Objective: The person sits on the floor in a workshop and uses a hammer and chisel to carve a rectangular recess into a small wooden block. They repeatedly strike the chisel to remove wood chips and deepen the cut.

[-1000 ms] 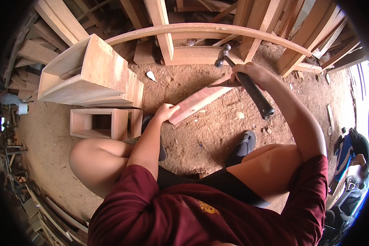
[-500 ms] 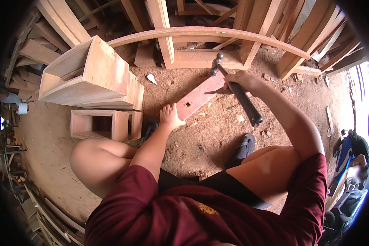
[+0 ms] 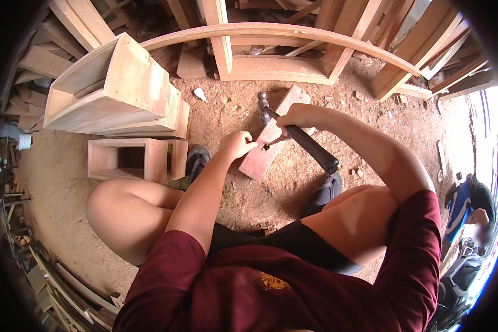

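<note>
My right hand (image 3: pixel 290 120) is closed round a hammer with a black handle (image 3: pixel 315 152) and steel head, and a slim pointed tool (image 3: pixel 275 140). That tool's tip sits at a dark hole (image 3: pixel 265 148) in a pinkish wooden board (image 3: pixel 253 169) lying tilted on the dirt floor between my feet. My left hand (image 3: pixel 238 145) is curled at the board's left edge, fingertips beside the hole; whether it grips anything is hidden. The hammer head is over the board's upper left edge.
Two wooden box carcasses (image 3: pixel 135 83) (image 3: pixel 155 160) stand at my left. Wooden frames (image 3: pixel 276 69) with a curved rail span the far side. Stacked boards (image 3: pixel 66 288) lie at lower left. What appears to be a person in blue and black (image 3: pixel 462 202) is at far right, beside bright daylight.
The board has swung steeper and its hole shows beside my left hand. My left fingers went from spread to curled. My right hand moved left, bringing the pointed tool's tip to the hole.
</note>
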Demonstrator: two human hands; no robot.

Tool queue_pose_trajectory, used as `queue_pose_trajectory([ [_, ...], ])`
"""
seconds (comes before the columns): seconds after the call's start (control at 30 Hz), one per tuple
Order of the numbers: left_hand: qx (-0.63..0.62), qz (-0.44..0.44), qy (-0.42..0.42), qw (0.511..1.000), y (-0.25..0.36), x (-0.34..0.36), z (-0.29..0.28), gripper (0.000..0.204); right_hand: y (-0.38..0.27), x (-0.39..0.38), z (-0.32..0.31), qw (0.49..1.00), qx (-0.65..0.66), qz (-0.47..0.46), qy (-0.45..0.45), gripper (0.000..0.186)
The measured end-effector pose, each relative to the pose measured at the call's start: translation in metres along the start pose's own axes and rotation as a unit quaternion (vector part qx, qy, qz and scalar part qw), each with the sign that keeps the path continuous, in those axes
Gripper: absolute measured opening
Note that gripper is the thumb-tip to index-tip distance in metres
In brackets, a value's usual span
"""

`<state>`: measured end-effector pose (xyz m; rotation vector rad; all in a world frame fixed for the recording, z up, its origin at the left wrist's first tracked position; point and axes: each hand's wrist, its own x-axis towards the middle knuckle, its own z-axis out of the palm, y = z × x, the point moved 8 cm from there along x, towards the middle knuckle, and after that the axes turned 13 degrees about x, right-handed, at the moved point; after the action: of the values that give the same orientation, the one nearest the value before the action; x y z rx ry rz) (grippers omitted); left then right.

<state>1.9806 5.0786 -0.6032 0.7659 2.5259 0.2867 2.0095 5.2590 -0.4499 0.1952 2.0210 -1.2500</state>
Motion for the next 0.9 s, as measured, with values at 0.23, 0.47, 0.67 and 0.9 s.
queue_pose_trajectory([
  [0.23, -0.025, 0.04, 0.04, 0.998, 0.028, -0.001, 0.001, 0.036, -0.018, 0.007, 0.002, 0.995, -0.103, -0.008, 0.012, 0.042],
  [0.47, -0.098, 0.127, 0.151, 0.975, 0.074, -0.018, -0.057, 0.041, -0.023, 0.003, -0.004, 0.995, -0.072, -0.057, 0.033, 0.042],
  [0.67, -0.214, 0.145, 0.086, 0.962, 0.124, -0.015, -0.069, 0.033, 0.004, 0.001, -0.002, 0.998, 0.062, 0.019, -0.024, 0.034],
  [0.9, -0.165, 0.157, 0.014, 0.974, 0.138, -0.013, -0.067, 0.026, -0.011, -0.037, -0.009, 0.996, 0.072, -0.024, -0.041, 0.032],
])
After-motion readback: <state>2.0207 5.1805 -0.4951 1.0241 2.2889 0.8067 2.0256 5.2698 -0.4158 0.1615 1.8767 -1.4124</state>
